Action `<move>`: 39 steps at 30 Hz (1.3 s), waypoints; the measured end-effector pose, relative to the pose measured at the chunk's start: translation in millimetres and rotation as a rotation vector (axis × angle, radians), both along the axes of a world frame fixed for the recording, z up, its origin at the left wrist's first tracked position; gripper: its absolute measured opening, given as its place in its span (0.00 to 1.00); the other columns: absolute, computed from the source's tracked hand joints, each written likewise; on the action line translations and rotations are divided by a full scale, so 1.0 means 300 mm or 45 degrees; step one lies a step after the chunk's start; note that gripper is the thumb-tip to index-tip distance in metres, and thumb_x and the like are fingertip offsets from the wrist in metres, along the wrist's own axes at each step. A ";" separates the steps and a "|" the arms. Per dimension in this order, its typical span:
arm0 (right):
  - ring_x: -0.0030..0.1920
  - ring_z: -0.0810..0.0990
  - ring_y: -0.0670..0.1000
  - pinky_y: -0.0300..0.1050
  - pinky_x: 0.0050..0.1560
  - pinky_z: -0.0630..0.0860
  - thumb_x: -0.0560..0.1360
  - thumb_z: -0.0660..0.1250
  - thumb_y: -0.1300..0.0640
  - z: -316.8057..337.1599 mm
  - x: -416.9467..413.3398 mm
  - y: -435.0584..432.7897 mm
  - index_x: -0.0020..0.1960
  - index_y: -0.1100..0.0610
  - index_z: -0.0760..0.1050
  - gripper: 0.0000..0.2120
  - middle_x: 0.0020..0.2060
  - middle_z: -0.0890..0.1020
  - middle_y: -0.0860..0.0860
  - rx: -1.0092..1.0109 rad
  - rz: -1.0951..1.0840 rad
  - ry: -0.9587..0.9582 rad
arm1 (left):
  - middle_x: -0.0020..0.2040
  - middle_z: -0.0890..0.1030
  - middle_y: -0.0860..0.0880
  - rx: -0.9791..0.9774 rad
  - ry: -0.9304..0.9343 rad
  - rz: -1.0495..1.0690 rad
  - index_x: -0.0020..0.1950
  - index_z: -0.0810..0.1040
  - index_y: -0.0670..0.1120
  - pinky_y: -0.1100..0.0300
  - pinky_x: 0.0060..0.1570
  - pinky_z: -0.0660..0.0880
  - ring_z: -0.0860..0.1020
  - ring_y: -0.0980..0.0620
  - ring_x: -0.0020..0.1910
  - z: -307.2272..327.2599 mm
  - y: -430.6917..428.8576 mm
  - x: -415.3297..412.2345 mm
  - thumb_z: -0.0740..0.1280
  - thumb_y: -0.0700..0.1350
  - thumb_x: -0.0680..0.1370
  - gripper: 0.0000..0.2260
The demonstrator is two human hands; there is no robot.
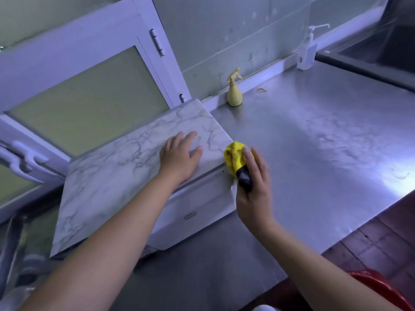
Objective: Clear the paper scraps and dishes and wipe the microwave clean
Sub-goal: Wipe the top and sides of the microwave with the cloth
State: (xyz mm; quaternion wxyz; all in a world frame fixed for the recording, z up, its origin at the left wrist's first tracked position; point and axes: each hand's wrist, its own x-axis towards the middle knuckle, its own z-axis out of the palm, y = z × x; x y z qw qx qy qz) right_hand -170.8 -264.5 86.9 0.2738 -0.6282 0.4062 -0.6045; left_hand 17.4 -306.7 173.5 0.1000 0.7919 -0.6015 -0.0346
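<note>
On a steel counter (pixel 314 131), microwave (pixel 112 176) with marble-patterned top, left hand (pixel 179 156) flat on that top with fingers spread, right hand (pixel 253 189) gripping a bunched yellow cloth (pixel 234 157) against the microwave's front right top corner, spray bottle (pixel 234 93) by the back wall, pump bottle (pixel 306 52) farther along.

L hand (pixel 179 158): bare; 4 fingers (pixel 190 137) + thumb showing from above, nails looking short & plain, knuckles showing faintly.
L forearm (pixel 125 216): bare, running uncovered to frame edge; looking smooth, widening toward btm of view.
R hand (pixel 253 194): bare; back of hand showing, outline blurring, so nails & fine detail aren't reading.
R forearm (pixel 314 265): bare, running uncovered to frame edge; edges blurring slightly.
Sleeves: can't tell, arms leaving frame bare.
</note>
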 end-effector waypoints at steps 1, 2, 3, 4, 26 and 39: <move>0.76 0.62 0.61 0.67 0.71 0.63 0.68 0.62 0.72 -0.025 0.028 -0.002 0.75 0.58 0.66 0.35 0.76 0.64 0.56 0.007 0.022 0.039 | 0.78 0.63 0.46 -0.016 -0.004 0.006 0.76 0.65 0.56 0.50 0.74 0.54 0.59 0.45 0.76 -0.025 -0.003 0.006 0.58 0.57 0.82 0.22; 0.78 0.58 0.62 0.69 0.72 0.59 0.68 0.63 0.70 -0.055 0.058 0.000 0.76 0.59 0.65 0.36 0.77 0.61 0.57 0.022 0.039 0.068 | 0.78 0.64 0.46 -0.058 -0.001 -0.005 0.75 0.66 0.56 0.49 0.74 0.54 0.59 0.45 0.76 -0.046 -0.003 0.011 0.57 0.57 0.82 0.21; 0.79 0.54 0.62 0.69 0.74 0.56 0.69 0.65 0.67 -0.085 0.087 0.004 0.76 0.58 0.65 0.36 0.79 0.59 0.57 0.027 0.033 0.078 | 0.77 0.64 0.46 -0.094 -0.004 -0.024 0.75 0.66 0.56 0.49 0.73 0.54 0.60 0.45 0.76 -0.062 -0.001 0.015 0.57 0.57 0.82 0.21; 0.79 0.52 0.63 0.69 0.75 0.54 0.70 0.66 0.65 -0.113 0.114 0.005 0.77 0.57 0.64 0.35 0.79 0.57 0.56 0.011 0.003 0.068 | 0.77 0.65 0.46 -0.115 -0.014 -0.040 0.74 0.67 0.56 0.48 0.73 0.54 0.60 0.45 0.76 -0.072 0.001 0.018 0.56 0.57 0.82 0.21; 0.49 0.82 0.51 0.47 0.41 0.80 0.81 0.61 0.61 -0.395 0.083 -0.063 0.65 0.49 0.74 0.14 0.54 0.83 0.51 1.566 -0.174 -0.985 | 0.76 0.65 0.49 -0.149 0.003 0.002 0.71 0.68 0.59 0.45 0.72 0.55 0.60 0.46 0.75 -0.063 -0.004 0.016 0.57 0.58 0.80 0.20; 0.62 0.77 0.53 0.56 0.63 0.74 0.76 0.66 0.60 0.080 0.095 -0.001 0.71 0.49 0.69 0.24 0.63 0.77 0.51 0.502 -0.241 -0.207 | 0.68 0.75 0.51 -0.145 1.078 -0.088 0.59 0.81 0.56 0.81 0.53 0.66 0.71 0.53 0.69 0.054 0.063 0.156 0.69 0.43 0.74 0.15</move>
